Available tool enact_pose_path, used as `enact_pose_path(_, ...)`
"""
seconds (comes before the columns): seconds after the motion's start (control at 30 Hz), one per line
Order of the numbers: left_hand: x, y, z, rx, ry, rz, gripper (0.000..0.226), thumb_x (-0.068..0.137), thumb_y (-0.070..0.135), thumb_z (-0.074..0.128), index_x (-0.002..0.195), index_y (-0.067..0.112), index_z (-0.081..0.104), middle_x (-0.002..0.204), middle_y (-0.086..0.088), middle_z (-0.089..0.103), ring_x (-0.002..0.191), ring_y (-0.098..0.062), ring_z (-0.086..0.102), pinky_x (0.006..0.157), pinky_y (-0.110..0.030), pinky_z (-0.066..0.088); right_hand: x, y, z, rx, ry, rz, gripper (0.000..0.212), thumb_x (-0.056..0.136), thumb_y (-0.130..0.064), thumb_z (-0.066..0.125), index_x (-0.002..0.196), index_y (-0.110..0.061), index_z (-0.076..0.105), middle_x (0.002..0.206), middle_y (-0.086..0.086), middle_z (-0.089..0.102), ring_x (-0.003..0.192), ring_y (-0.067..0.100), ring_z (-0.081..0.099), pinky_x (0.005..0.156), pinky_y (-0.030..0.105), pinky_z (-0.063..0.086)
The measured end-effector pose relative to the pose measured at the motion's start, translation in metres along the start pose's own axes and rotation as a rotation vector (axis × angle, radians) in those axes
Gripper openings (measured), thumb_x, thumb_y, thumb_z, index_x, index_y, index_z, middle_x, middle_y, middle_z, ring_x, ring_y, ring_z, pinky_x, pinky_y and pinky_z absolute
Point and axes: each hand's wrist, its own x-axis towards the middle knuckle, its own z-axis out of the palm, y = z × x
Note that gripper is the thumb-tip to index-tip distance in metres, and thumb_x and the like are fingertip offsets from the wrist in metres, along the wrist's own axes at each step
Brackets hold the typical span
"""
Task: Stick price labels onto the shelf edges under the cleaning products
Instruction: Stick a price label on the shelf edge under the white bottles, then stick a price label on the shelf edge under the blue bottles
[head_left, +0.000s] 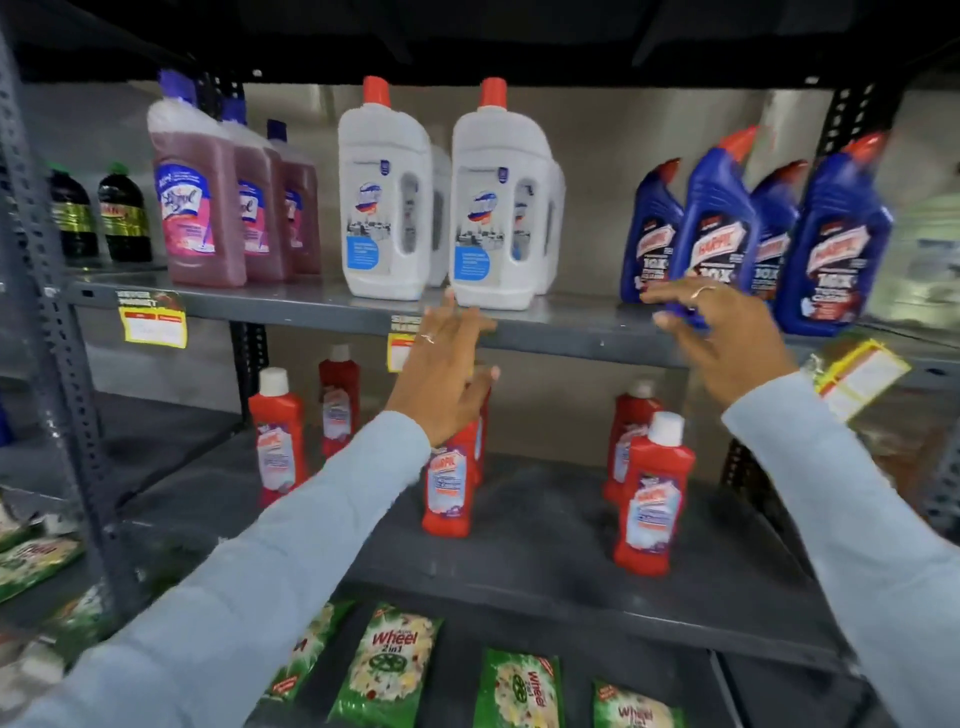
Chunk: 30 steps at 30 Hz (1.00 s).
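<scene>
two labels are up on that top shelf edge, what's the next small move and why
Probably carry the right hand to the shelf edge under the blue bottles: that stretch looks bare, while labels already sit under the pink bottles and white bottles.

pale blue long sleeves (291, 519), ringed hands (441, 369)

A single head-worn wide-angle camera looks forward and slightly down, close to a metal shelf (545, 325) of bottles, both hands reaching in from the bottom; edges bend and blur.
</scene>
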Motion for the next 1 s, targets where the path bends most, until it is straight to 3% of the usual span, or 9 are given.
enact_pose_path(0.17,0.002,0.086,0.055,0.197,-0.173,0.203,0.044,0.091,0.034,0.052,0.13,0.014,0.048,0.157,-0.019,0.013,0.143,-0.037,-0.014,0.113,-0.051,-0.013,-0.022,0.079,-0.068,-0.224,-0.031,0.143,0.029,0.086,0.002,0.046,0.104,-0.009,0.065,0.115,0.022,0.063,0.106,0.039,0.057,0.09,0.041,0.043)
enact_pose_path(0.3,0.022,0.15,0.088,0.151,-0.275,0.175,0.052,0.088,0.047,0.05,0.128,0.014,0.05,0.157,-0.018,0.013,0.143,-0.036,-0.016,0.115,-0.054,-0.01,-0.022,0.129,-0.093,-0.299,-0.222,0.341,0.035,0.087,-0.011,0.052,0.122,-0.019,0.057,0.126,0.021,0.058,0.11,0.042,0.055,0.09,0.047,0.046)
enact_pose_path(0.43,0.05,0.197,0.116,0.104,-0.385,0.146,0.056,0.088,0.055,0.046,0.125,0.013,0.053,0.158,-0.018,0.007,0.144,-0.032,-0.017,0.115,-0.053,-0.012,-0.015,0.14,-0.098,-0.265,-0.283,0.397,0.037,0.083,-0.024,0.062,0.12,-0.023,0.057,0.126,0.016,0.059,0.109,0.037,0.057,0.09,0.044,0.048)
enact_pose_path(0.5,0.063,0.206,0.129,0.061,-0.381,0.109,0.055,0.088,0.057,0.044,0.122,0.016,0.057,0.159,-0.015,0.006,0.144,-0.029,-0.016,0.113,-0.051,-0.015,-0.005,0.142,-0.097,-0.298,-0.352,0.379,0.039,0.08,-0.025,0.066,0.118,-0.021,0.058,0.124,0.012,0.06,0.109,0.034,0.057,0.089,0.041,0.048)
enact_pose_path(0.67,0.077,0.221,0.152,0.053,-0.342,-0.035,0.044,0.085,0.054,0.052,0.105,0.019,0.068,0.159,-0.011,0.01,0.145,-0.028,-0.015,0.11,-0.05,-0.018,0.008,0.148,-0.101,-0.276,-0.437,0.327,0.012,0.076,-0.023,0.07,0.086,-0.019,0.065,0.101,0.008,0.066,0.087,0.025,0.06,0.07,0.031,0.044)
enact_pose_path(0.83,0.081,0.238,0.164,0.022,-0.262,-0.198,0.033,0.082,0.049,0.061,0.1,0.023,0.071,0.156,-0.008,0.023,0.146,-0.029,-0.007,0.114,-0.05,-0.01,0.013,0.148,-0.102,-0.259,-0.474,0.346,0.013,0.078,-0.024,0.068,0.086,-0.017,0.061,0.094,0.008,0.062,0.082,0.025,0.058,0.068,0.032,0.045)
enact_pose_path(1.0,0.081,0.245,0.17,0.08,-0.181,-0.253,0.03,0.083,0.047,0.062,0.098,0.023,0.071,0.151,-0.007,0.033,0.146,-0.028,0.004,0.116,-0.049,0.0,0.013,0.149,-0.105,-0.297,-0.491,0.33,0.016,0.077,-0.023,0.069,0.09,-0.015,0.063,0.099,0.009,0.062,0.086,0.027,0.06,0.075,0.035,0.051)
